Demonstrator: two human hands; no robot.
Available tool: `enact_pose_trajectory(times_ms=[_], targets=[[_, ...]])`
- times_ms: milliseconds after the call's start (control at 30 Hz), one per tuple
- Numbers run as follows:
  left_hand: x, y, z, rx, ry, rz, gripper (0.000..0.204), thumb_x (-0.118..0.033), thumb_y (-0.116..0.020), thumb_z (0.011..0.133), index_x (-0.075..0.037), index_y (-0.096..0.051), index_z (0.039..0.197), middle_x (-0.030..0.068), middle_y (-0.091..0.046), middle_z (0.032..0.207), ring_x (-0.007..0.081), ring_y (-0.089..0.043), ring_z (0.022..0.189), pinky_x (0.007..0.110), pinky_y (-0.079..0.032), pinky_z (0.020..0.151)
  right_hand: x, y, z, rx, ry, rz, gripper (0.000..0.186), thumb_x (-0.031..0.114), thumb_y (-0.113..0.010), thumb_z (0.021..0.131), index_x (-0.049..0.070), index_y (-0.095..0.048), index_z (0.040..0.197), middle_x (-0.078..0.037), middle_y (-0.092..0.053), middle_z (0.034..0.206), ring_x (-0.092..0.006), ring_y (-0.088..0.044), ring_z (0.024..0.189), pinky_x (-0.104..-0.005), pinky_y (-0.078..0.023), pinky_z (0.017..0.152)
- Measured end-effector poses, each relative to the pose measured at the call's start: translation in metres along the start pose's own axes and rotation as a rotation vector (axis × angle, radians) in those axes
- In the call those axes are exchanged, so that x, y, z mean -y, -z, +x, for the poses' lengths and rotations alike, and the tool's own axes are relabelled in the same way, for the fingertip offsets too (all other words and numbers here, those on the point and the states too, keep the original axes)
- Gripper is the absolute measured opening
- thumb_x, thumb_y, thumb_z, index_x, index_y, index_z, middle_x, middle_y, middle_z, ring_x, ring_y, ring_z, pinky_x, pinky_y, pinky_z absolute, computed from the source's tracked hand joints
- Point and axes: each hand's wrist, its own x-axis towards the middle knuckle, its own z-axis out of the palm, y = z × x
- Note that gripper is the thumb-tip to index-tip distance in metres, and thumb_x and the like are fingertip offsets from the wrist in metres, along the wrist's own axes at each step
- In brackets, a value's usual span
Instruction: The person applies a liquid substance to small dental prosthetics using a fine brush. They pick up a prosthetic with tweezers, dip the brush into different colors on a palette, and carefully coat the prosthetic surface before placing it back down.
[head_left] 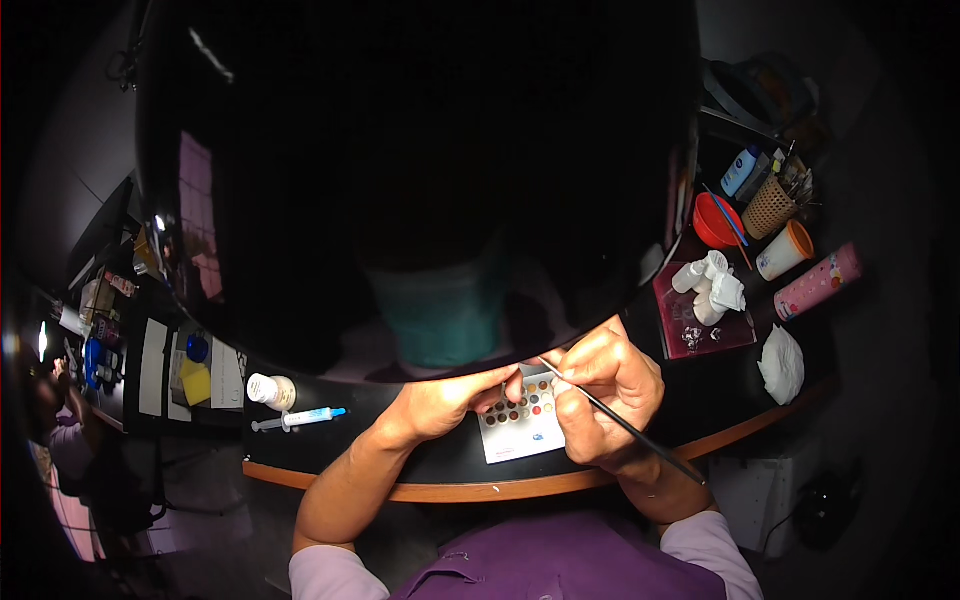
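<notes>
My right hand is closed in a pinch around a thin black-handled brush. The handle slants down to the right, and its tip end is close to my left fingers. My left hand is curled with index finger and thumb brought together. What it holds, if anything, is hidden by the dark curved shape overhead. Below and between both hands lies a white palette card with several small round pans of brown, red, yellow and dark colours. My hands partly cover it.
Left of my arm are a white bottle and a syringe with a blue tip. To the right, cotton and small white containers sit on a pink tray. Beyond are a red bowl, woven cup and pink cylinder.
</notes>
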Motion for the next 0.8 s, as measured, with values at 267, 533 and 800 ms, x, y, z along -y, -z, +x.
enact_pose_trajectory(times_ms=[267,533,800], targets=[[-0.003,0.006,0.002,0.062,-0.004,-0.093,0.035,-0.020,-0.059,0.103,0.009,-0.073,0.114,0.0108,-0.066,0.068,0.0069,-0.043,0.047,0.022,-0.032,0.046,0.001,-0.002,0.000,0.009,-0.061,0.129,0.012,-0.003,-0.072,0.084,-0.003,-0.063,0.091,-0.013,-0.066,0.085,-0.0265,-0.069,0.097,-0.0350,-0.063,0.081],[0.003,0.013,0.003,0.081,-0.107,-0.108,0.035,-0.021,-0.059,0.103,0.009,-0.074,0.111,0.0109,-0.065,0.066,0.0071,-0.044,0.048,0.023,-0.032,0.046,-0.004,-0.008,-0.005,-0.068,-0.194,0.165,0.014,-0.004,-0.073,0.094,-0.006,-0.064,0.105,-0.017,-0.066,0.102,-0.0214,-0.068,0.100,-0.0275,-0.059,0.076],[-0.003,0.008,0.004,0.106,-0.037,-0.091,0.030,-0.016,-0.060,0.103,0.007,-0.074,0.118,0.0108,-0.067,0.070,0.0064,-0.044,0.050,0.023,-0.034,0.046,-0.006,-0.008,-0.006,-0.072,-0.018,0.022,0.011,-0.002,-0.072,0.095,-0.004,-0.063,0.100,-0.016,-0.067,0.097,-0.0204,-0.066,0.094,-0.0270,-0.056,0.075]])
